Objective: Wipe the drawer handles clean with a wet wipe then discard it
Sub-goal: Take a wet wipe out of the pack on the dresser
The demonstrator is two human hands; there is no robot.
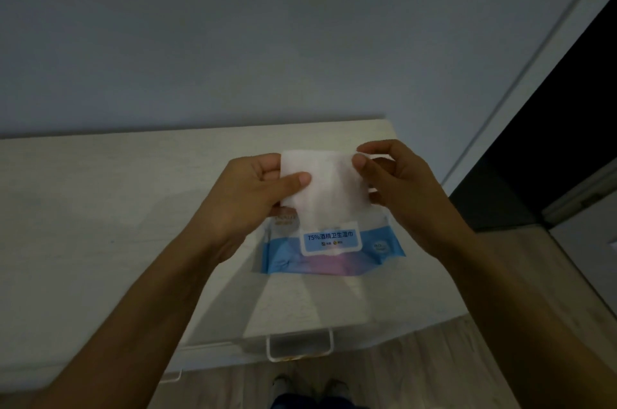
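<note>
A white wet wipe hangs spread out above the drawer unit's top. My left hand pinches its left edge between thumb and fingers. My right hand pinches its upper right corner. Below the wipe lies the blue and white wet wipe pack, flat on the pale wooden top, its label flap facing up. A white loop-shaped drawer handle sticks out from the unit's front, below the pack. The end of a second handle shows lower left.
A plain wall rises behind the unit. To the right are a white door frame and a dark opening. Wood-look floor runs below the unit, where my feet show.
</note>
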